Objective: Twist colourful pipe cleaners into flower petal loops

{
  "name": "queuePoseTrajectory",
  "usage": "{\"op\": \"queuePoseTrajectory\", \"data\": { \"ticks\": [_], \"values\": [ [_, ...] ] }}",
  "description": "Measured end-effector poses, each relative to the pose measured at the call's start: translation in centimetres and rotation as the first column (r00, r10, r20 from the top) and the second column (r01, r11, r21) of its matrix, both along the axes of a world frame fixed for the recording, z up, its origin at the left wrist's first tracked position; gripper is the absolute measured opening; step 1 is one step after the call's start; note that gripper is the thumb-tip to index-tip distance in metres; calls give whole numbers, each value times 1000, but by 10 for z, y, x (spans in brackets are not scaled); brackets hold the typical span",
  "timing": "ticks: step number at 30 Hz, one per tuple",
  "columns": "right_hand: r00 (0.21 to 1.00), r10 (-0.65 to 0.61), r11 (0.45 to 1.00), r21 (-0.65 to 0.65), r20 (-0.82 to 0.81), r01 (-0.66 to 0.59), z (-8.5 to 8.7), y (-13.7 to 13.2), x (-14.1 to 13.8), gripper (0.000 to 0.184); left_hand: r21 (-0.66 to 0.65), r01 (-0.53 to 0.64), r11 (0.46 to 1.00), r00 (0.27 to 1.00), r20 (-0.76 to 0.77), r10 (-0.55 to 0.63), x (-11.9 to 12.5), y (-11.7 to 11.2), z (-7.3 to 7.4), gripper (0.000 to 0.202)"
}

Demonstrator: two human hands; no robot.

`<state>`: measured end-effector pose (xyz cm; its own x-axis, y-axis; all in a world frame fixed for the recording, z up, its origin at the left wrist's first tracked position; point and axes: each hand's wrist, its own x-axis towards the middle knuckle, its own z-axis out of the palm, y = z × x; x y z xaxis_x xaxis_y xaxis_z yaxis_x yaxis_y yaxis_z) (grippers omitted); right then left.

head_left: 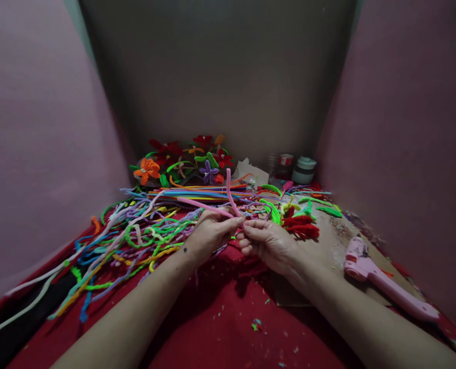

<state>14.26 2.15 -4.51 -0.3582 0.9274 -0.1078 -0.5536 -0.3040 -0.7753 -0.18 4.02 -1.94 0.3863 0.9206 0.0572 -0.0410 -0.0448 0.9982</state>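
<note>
A pink pipe cleaner point(229, 190) is pinched between my two hands, bent so that one end points up and the other stretches out to the left. My left hand point(211, 231) grips it with thumb and forefinger near the bend. Right beside it, the fingertips of my right hand point(264, 240) are closed on the same pipe cleaner; the bend itself is partly hidden by the fingers. Behind and left of my hands lies a tangle of colourful pipe cleaners point(136, 241). A bundle of straight ones point(201, 193) rests just beyond.
Pipe cleaner flowers point(208, 171) stand by the back wall. A pink glue gun point(389, 287) lies on cardboard point(324, 251) at the right, near red pipe cleaner pieces point(301, 227). A lidded jar point(304, 170) stands at the back. Scraps dot the red cloth point(228, 328); pink walls flank both sides.
</note>
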Motion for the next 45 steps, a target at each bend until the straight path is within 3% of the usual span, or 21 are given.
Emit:
{"op": "queuePoseTrajectory", "data": {
  "ticks": [3, 7, 15, 22, 27, 32, 40, 45],
  "values": [
    [997, -38, 997, 70, 66, 33, 0, -2, -2, 18, 50, -68, 996, 995, -68, 71, 0, 1, 0, 23],
    [995, -36, 996, 87, 96, 27, 0, -4, -4, 21, 28, -100, 995, 994, -33, 101, 2, -3, 5, 21],
    [995, 21, 1000, 20, 96, -23, 0, -4, 0, 19, -98, -49, 994, 995, 84, 58, 3, -3, 2, 17],
    [974, 75, 995, 44, 216, -87, -1, -6, -1, 28, -93, -64, 994, 997, 40, 68, 2, -3, 2, 21],
    [967, 68, 987, 128, 245, -102, -1, -6, -2, 29, -136, -78, 988, 990, 104, 92, 0, 1, 1, 21],
    [973, -18, 985, 171, 232, -23, 0, -9, -2, 25, -124, -111, 986, 981, 147, 129, -1, 4, 0, 23],
    [984, 87, 989, 103, 154, -103, 1, -7, 1, 22, -169, -103, 980, 981, 144, 128, 0, 4, 2, 23],
    [983, 26, 987, 149, 181, -54, -1, -4, 3, 22, -179, -45, 983, 988, 138, 71, 3, 2, -4, 25]
  ]
}}
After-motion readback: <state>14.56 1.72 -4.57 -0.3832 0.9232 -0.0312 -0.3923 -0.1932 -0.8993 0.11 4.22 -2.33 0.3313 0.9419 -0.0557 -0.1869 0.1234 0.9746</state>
